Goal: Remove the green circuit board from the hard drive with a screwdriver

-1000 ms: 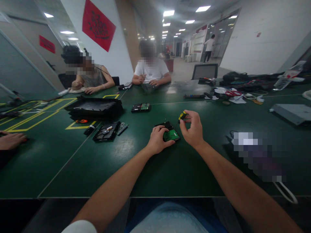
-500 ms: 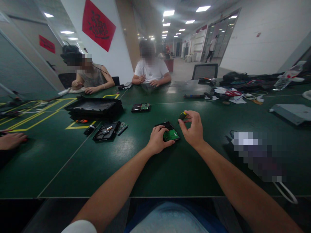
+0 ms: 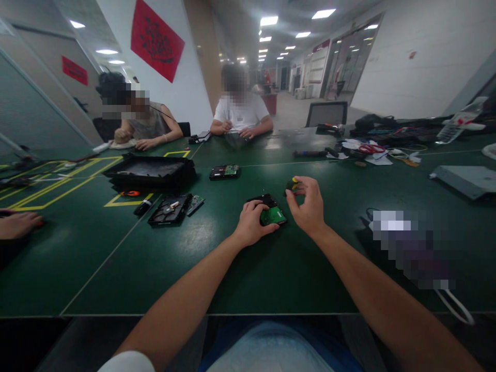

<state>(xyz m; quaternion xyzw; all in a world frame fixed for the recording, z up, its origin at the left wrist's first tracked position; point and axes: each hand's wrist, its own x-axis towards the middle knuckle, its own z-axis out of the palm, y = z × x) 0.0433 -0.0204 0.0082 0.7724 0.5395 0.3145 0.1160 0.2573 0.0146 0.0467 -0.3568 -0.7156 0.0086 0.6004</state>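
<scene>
A hard drive (image 3: 274,215) lies on the green table with its green circuit board facing up. Across its left side, my left hand (image 3: 251,222) grips it, thumb on the near edge and fingers over the far part, hiding some of the board. Just right of the drive, my right hand (image 3: 308,204) is raised and closed, pinching a short screwdriver (image 3: 291,184) with a dark green and yellow handle between thumb and fingers. I cannot make out the screwdriver's tip.
Left of the drive are an opened black casing (image 3: 169,211) and a loose circuit board (image 3: 195,204). Behind stand a black tray (image 3: 151,173) and another drive (image 3: 224,171). A blurred pouch-like item (image 3: 411,250) lies right; a grey metal box (image 3: 465,181) sits beyond. Two people sit opposite.
The screwdriver's handle has turned and tilted slightly in my right hand's fingers. My left hand and the hard drive have stayed in place.
</scene>
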